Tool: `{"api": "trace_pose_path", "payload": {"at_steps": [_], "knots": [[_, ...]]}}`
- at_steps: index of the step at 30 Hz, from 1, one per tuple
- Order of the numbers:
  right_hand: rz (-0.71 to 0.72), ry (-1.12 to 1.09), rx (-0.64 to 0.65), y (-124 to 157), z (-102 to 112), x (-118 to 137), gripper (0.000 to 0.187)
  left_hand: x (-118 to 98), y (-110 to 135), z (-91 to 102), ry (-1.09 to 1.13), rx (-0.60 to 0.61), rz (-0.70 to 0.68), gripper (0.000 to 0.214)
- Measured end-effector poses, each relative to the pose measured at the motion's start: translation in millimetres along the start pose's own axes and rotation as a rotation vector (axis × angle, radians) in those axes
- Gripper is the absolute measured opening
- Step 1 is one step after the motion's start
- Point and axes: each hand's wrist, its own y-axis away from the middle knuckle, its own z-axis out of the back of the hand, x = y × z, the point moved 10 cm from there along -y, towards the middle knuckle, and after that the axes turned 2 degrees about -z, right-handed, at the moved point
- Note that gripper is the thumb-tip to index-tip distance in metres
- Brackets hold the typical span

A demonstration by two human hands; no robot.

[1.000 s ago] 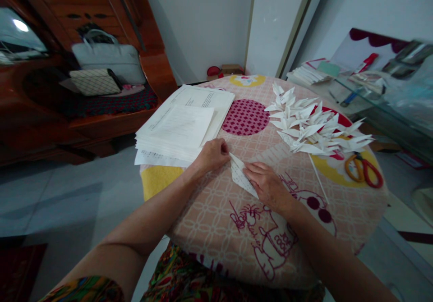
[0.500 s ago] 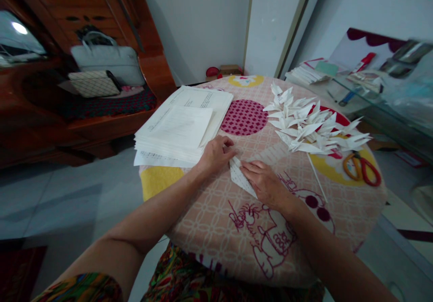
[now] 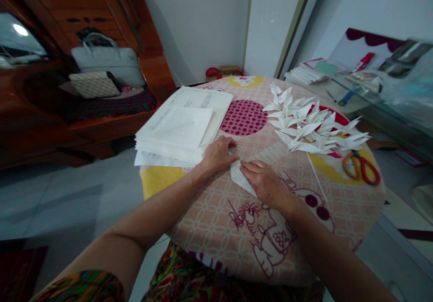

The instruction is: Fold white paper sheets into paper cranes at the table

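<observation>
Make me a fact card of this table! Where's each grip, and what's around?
Left grip: at the folded paper's far end
Right grip: fingertips on the folded paper's right edge
Left side: paper stack
Right side: pile of folded white shapes
Nearer than the pile: scissors, one handle orange, one red
Tablecloth: pinkish, patterned

the table cover [image 3: 203, 216] looks like soft, matt cloth. near its middle, toward nine o'clock, the folded piece [image 3: 242, 180] is thin, creased, matt paper; the stack [image 3: 179, 126] at the table's ten o'clock is smooth, flat paper, and the sharp-pointed shapes [image 3: 309, 130] between one and two are crisp, matt paper. the scissor handles [image 3: 363, 172] at three look like smooth plastic. at the view's ten o'clock, the bench [image 3: 155, 63] is glossy, varnished wood; at two, the vessel [image 3: 413, 52] is shiny metal.
</observation>
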Motion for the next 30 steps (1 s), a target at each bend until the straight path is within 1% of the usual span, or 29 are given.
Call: {"api": "trace_pose_path", "payload": {"at_steps": [9,14,17,20,22,23,25,26,28,30], "knots": [[0.000,-0.042,-0.030,0.0,13.1,7.5,0.034,2.7,-0.4,7.0,0.069,-0.032,-0.083,0.017],[-0.018,-0.038,-0.006,-0.3,13.6,7.6,0.029,1.7,-1.3,8.4,0.076,-0.044,-0.111,0.014],[-0.017,-0.038,-0.012,0.4,13.6,6.5,0.027,4.7,-2.9,8.7,0.082,-0.062,-0.104,0.013],[0.001,-0.035,-0.033,1.5,14.3,7.0,0.026,13.9,-2.3,20.6,0.146,-0.151,-0.063,0.020],[0.010,-0.030,-0.037,1.8,14.3,7.6,0.026,18.5,0.2,33.8,0.248,-0.221,-0.047,0.024],[0.012,-0.028,-0.035,1.8,14.1,7.9,0.026,17.6,1.5,39.3,0.307,-0.232,-0.061,0.024],[0.013,-0.030,-0.034,1.5,14.3,8.2,0.027,5.6,4.3,48.3,0.394,-0.209,-0.154,0.021],[0.015,-0.036,-0.038,1.4,14.8,8.2,0.027,-5.7,6.2,49.8,0.403,-0.163,-0.232,0.019],[0.027,-0.054,-0.056,1.6,16.3,8.3,0.026,-27.6,11.7,46.2,0.425,-0.028,-0.368,0.019],[0.039,-0.077,-0.073,2.3,17.3,7.1,0.026,-43.4,18.2,33.7,0.395,0.138,-0.447,0.019]]}}
